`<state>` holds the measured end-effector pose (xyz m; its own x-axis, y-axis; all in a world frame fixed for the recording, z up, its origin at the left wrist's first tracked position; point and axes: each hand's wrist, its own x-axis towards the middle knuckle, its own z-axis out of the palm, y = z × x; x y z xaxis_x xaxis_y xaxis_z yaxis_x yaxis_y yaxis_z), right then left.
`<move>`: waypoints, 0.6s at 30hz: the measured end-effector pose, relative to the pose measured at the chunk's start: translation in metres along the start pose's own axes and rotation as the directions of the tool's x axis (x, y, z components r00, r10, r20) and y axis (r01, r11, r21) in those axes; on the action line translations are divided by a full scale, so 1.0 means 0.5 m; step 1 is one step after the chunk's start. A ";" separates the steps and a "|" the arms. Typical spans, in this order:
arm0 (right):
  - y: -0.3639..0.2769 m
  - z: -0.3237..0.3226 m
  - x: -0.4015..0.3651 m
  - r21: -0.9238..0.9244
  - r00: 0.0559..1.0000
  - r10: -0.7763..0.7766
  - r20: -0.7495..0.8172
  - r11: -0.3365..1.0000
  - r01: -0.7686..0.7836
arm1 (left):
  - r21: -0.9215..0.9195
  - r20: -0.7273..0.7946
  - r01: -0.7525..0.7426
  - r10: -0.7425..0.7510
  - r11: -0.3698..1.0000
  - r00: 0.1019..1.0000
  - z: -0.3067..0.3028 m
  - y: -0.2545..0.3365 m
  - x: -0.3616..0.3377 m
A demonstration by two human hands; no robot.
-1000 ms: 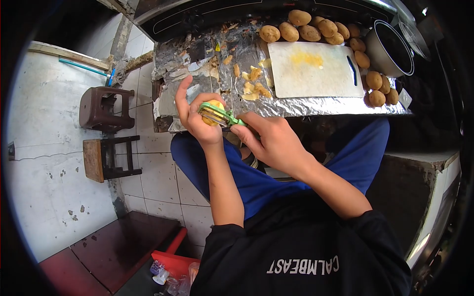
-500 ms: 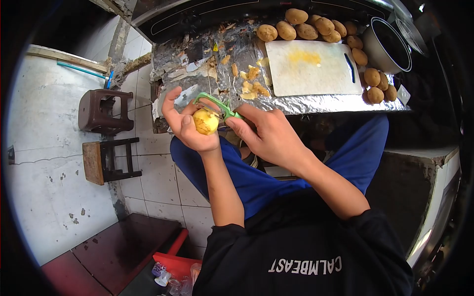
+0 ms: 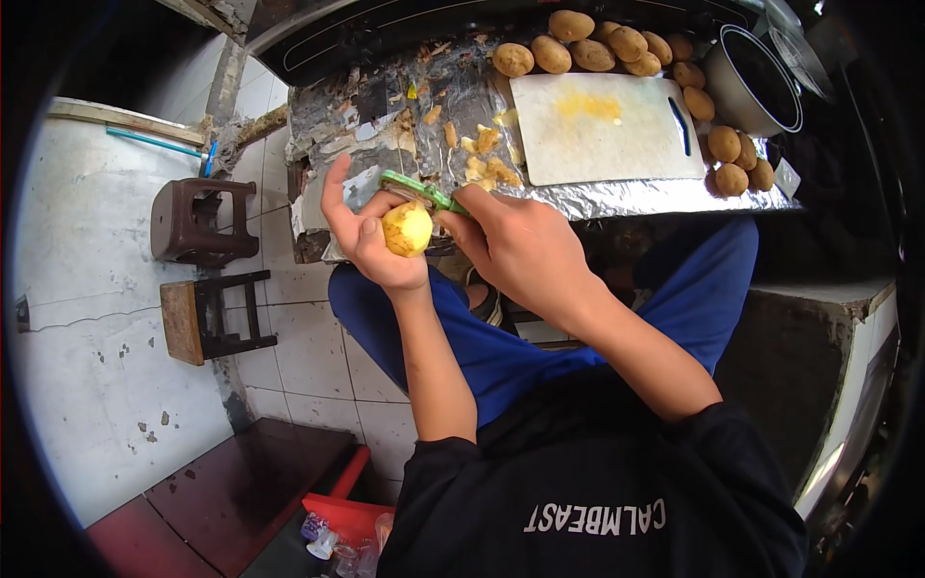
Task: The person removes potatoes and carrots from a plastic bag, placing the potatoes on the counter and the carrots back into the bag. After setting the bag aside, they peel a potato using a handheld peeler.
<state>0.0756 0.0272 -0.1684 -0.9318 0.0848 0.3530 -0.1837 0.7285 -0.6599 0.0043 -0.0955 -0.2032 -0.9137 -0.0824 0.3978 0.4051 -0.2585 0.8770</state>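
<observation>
The half-peeled potato (image 3: 407,229) sits a little toward ten o'clock from the middle of the view, held in the air over the person's lap and just short of the counter edge. The left hand (image 3: 371,236) is clamped on it from nine o'clock. The thumb presses the near face and the fingers curl behind, with the forefinger raised clear, probably to keep it out of the blade's path. The pale, bare side of the potato faces the camera, which keeps the worked surface in sight.

The green peeler (image 3: 419,190) lies across the potato's top, at twelve to one o'clock, with its head touching the far edge. The right hand (image 3: 520,246), at three o'clock, is closed round the handle, knuckles up and wrist angled in, a grip that suits short strokes.

Holding the work near the foil-covered counter (image 3: 617,197) seems to let scraps land there. A scatter of peelings (image 3: 482,159) lies on the foil at one o'clock. Beyond them, toward two o'clock, is a white cutting board (image 3: 602,125) stained yellow. Unpeeled potatoes (image 3: 597,48) are lined along its far and right edges, within arm's reach, beside a dark pot (image 3: 756,82). At nine o'clock, well apart on the tiled floor, stand two small stools (image 3: 198,217).
</observation>
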 end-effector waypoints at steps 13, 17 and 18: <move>0.120 -0.018 0.055 0.118 0.981 0.180 -0.077 0.978 -0.170 | -0.816 0.383 0.515 -0.420 0.263 0.822 -0.055 -0.072 0.005; 0.063 -0.034 0.036 0.429 0.951 0.279 0.130 0.849 -0.308 | -0.827 0.402 0.536 -0.485 0.172 0.776 -0.035 -0.065 -0.005; 0.056 -0.029 0.032 0.432 0.951 0.281 0.127 0.847 -0.308 | -0.824 0.404 0.539 -0.486 0.174 0.775 -0.031 -0.062 -0.007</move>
<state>0.0602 0.0586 -0.1716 -0.9778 0.1988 0.0660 -0.0040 0.2973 -0.9548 -0.0053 -0.1022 -0.2359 -0.8927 0.4506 -0.0087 -0.4470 -0.8828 0.1447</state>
